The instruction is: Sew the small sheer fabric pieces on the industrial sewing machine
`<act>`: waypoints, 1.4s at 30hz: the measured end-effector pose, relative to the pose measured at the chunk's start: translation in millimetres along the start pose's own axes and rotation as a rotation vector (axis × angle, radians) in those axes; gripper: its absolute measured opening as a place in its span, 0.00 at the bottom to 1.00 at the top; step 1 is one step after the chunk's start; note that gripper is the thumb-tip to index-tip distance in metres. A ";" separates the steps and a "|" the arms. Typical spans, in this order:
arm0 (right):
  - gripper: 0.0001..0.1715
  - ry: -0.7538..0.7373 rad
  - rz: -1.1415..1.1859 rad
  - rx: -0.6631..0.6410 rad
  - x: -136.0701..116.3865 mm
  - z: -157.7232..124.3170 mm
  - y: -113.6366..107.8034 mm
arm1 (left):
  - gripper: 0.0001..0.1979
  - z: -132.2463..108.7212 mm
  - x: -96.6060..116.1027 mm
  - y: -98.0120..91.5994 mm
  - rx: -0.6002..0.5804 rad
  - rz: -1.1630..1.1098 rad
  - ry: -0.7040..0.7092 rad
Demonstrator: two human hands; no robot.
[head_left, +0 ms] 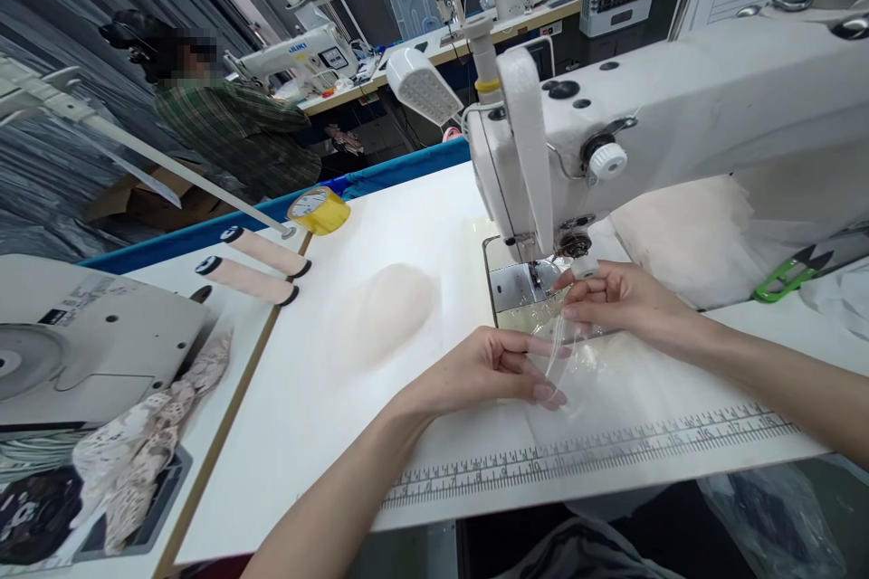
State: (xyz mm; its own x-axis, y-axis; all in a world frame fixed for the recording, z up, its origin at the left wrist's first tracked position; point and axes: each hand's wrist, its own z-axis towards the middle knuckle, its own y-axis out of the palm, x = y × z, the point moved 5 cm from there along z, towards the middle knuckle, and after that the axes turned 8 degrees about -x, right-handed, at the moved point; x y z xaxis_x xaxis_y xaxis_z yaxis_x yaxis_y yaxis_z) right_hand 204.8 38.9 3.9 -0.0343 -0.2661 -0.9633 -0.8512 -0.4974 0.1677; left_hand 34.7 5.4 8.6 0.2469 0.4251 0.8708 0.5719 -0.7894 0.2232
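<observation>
Just in front of the needle area of a white sewing machine (652, 99), both my hands hold a piece of sheer, see-through fabric (558, 353). My left hand (499, 366) pinches its lower left part between thumb and fingers. My right hand (611, 297), higher and close to the presser foot, has its fingers closed on the upper edge, where narrow pale strips show. The fabric's lower part spreads over the white table (326, 452). On the table to the left lies a pale, rounded piece of sheer fabric (394, 312).
A printed ruler (529, 468) runs along the table's front edge. Green thread snips (791, 276) lie right, beside piled sheer fabric (685, 235). Two thread cones (248, 279) and yellow tape (319, 211) lie left. A person (224, 131) sits at another machine beyond.
</observation>
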 end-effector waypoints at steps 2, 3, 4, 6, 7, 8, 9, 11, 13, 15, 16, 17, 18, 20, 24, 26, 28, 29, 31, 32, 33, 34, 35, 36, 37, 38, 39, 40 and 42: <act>0.17 -0.002 -0.008 0.002 -0.6 0.1 -0.3 | 0.21 -0.1 -0.3 -0.1 0.003 -0.002 0.001; 0.18 -0.002 -0.015 0.003 -0.8 0.0 -0.4 | 0.19 -0.1 -0.3 0.0 0.003 -0.003 0.002; 0.18 0.000 -0.021 0.003 -1.0 0.0 -0.5 | 0.18 -0.2 -0.4 0.0 0.004 -0.004 0.004; 0.19 0.006 -0.032 0.008 -1.4 -0.2 -0.8 | 0.16 -0.3 -0.8 0.2 0.006 -0.008 0.007; 0.19 0.008 -0.036 0.013 -1.7 -0.4 -1.0 | 0.14 -0.2 -1.0 0.3 0.008 -0.010 0.008; 0.19 0.010 -0.041 0.018 -2.0 -0.6 -1.2 | 0.13 -0.1 -1.2 0.2 0.010 -0.014 0.009; 0.19 0.012 -0.047 0.024 -2.3 -0.8 -1.3 | 0.12 -0.1 -1.4 0.1 0.012 -0.018 0.010; 0.18 0.011 -0.059 0.035 -3.0 -1.2 -1.6 | 0.10 0.1 -1.5 0.0 0.015 -0.027 0.014; 0.18 0.010 -0.063 0.043 -3.3 -1.6 -1.7 | 0.09 0.2 -1.1 0.1 0.014 -0.034 0.022; 0.18 0.002 -0.059 0.046 -3.6 -1.6 -1.6 | 0.08 0.2 -0.3 0.3 0.013 -0.035 0.027; 0.18 -0.002 -0.057 0.046 -3.7 -1.4 -1.6 | 0.08 0.3 0.1 0.4 0.014 -0.034 0.028; 0.18 -0.005 -0.056 0.045 -3.8 -1.1 -1.5 | 0.07 0.3 0.5 0.4 0.016 -0.030 0.028; 0.18 -0.009 -0.056 0.044 -3.9 -0.7 -1.4 | 0.07 0.3 0.8 0.4 0.019 -0.026 0.027; 0.17 -0.010 -0.055 0.043 -3.9 -0.1 -1.4 | 0.07 0.4 1.1 0.4 0.024 -0.019 0.024; 0.18 0.002 -0.048 0.056 -3.6 -0.1 -2.1 | 0.07 0.2 1.6 0.7 0.033 -0.005 0.017; 0.18 0.000 -0.040 0.054 -3.9 -0.5 -1.9 | 0.07 0.2 2.0 0.7 0.038 0.007 0.012; 0.18 -0.001 -0.035 0.050 -4.1 -0.7 -1.6 | 0.07 0.3 2.3 0.5 0.040 0.016 0.008; 0.18 -0.002 -0.035 0.048 -4.1 -0.8 -1.6 | 0.07 0.4 2.4 0.4 0.040 0.017 0.008; 0.17 -0.005 -0.039 0.049 -4.3 -0.9 -1.7 | 0.07 0.8 2.4 0.1 0.038 0.017 0.011; 0.17 -0.008 -0.043 0.048 -4.5 -1.0 -1.8 | 0.07 1.0 2.2 0.0 0.037 0.017 0.012; 0.17 -0.011 -0.046 0.047 -4.6 -1.0 -1.9 | 0.07 1.2 2.1 0.0 0.036 0.019 0.015; 0.18 -0.013 -0.050 0.046 -4.7 -1.1 -2.1 | 0.08 1.3 2.1 0.2 0.034 0.023 0.018; 0.18 -0.014 -0.055 0.046 -4.6 -1.2 -2.4 | 0.08 1.3 2.3 0.5 0.033 0.027 0.021; 0.18 -0.014 -0.061 0.047 -4.4 -1.3 -2.9 | 0.08 1.0 2.9 0.7 0.031 0.031 0.027; 0.18 -0.010 -0.068 0.049 -4.1 -1.4 -3.3 | 0.09 0.5 3.8 0.6 0.032 0.035 0.034; 0.19 -0.005 -0.071 0.050 -3.6 -1.5 -3.7 | 0.09 -0.3 5.0 -0.1 0.040 0.044 0.043; 0.20 -0.003 -0.070 0.054 -3.1 -1.5 -4.1 | 0.09 -1.5 6.6 -2.1 0.063 0.057 0.055; 0.21 -0.002 -0.061 0.059 -2.7 -1.5 -4.5 | 0.08 -3.0 8.4 -5.2 0.098 0.075 0.071; 0.23 -0.004 -0.022 0.066 -1.5 -1.3 -4.9 | 0.06 -6.7 11.9 -14.4 0.192 0.113 0.106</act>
State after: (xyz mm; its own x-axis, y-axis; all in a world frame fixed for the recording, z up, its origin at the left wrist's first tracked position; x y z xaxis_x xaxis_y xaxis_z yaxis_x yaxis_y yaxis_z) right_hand 209.6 40.7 4.8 -0.0166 -0.2525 -0.9675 -0.8845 -0.4475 0.1320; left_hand 24.1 18.9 18.6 0.2401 0.2820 0.9289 0.6861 -0.7262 0.0432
